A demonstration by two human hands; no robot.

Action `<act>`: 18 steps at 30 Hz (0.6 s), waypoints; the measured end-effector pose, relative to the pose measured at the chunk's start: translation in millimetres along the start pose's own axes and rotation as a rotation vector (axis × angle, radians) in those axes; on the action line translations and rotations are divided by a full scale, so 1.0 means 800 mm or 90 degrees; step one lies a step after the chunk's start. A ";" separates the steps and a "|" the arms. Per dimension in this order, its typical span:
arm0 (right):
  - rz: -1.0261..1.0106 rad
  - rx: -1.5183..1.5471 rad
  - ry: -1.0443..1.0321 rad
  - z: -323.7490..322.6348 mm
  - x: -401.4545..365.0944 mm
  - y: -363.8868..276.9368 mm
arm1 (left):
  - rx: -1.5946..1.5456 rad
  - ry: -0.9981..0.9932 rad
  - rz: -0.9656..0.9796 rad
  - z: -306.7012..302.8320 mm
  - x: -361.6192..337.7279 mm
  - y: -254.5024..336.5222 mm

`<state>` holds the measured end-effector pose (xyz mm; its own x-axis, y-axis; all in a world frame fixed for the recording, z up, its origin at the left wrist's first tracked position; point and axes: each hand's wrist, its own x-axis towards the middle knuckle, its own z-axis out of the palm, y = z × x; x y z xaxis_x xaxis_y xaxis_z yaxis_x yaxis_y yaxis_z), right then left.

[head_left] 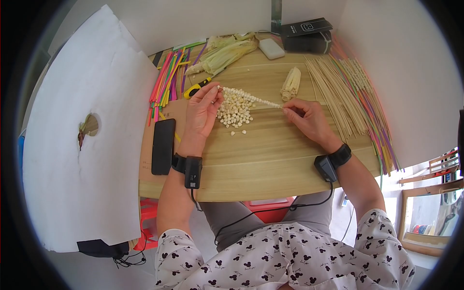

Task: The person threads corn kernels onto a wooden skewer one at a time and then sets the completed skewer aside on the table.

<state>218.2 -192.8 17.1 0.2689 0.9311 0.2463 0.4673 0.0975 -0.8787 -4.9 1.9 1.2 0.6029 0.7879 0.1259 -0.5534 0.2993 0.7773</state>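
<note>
- Left grip [205, 108] and right grip [309, 122] pinch opposite ends of a kernel strand [246, 95].
- Threading appears in hand; adding loose kernels [235, 111] calls for a steady strand.

Kernel pile [235, 110] on table [261, 166], just right of left hand [205, 112]. Kernel row [251, 96] spans left hand to right hand [309, 121]. Phone [163, 146] further left; cutter [195, 89] beside left hand. Husks [227, 56] at back, cob [291, 84] behind right hand, sticks [336, 99] on right side, strips [168, 77] back left.
</note>
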 end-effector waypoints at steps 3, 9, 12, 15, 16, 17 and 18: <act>0.002 -0.001 0.001 0.000 0.000 -0.001 | 0.003 -0.001 0.004 0.000 0.000 0.000; 0.003 0.006 0.004 0.001 0.000 0.002 | 0.011 -0.007 0.013 0.000 0.001 -0.001; 0.001 0.014 0.003 0.000 0.000 0.002 | 0.010 -0.010 0.015 0.000 0.001 -0.001; 0.000 0.018 0.000 0.000 0.000 0.002 | 0.016 -0.003 0.013 -0.001 0.001 0.000; -0.003 0.017 0.000 0.000 0.000 0.002 | 0.012 -0.002 0.011 -0.001 0.001 0.000; -0.003 0.017 0.000 0.000 0.000 0.002 | 0.008 -0.002 0.009 -0.002 0.001 -0.001; -0.002 0.017 0.001 0.000 0.000 0.002 | 0.008 -0.002 0.009 -0.002 0.002 -0.001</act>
<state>218.6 -192.4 15.9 0.2688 0.9302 0.2498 0.4456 0.1099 -0.8885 -4.9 3.8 -0.4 0.5972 0.7900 0.1389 -0.5542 0.2813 0.7834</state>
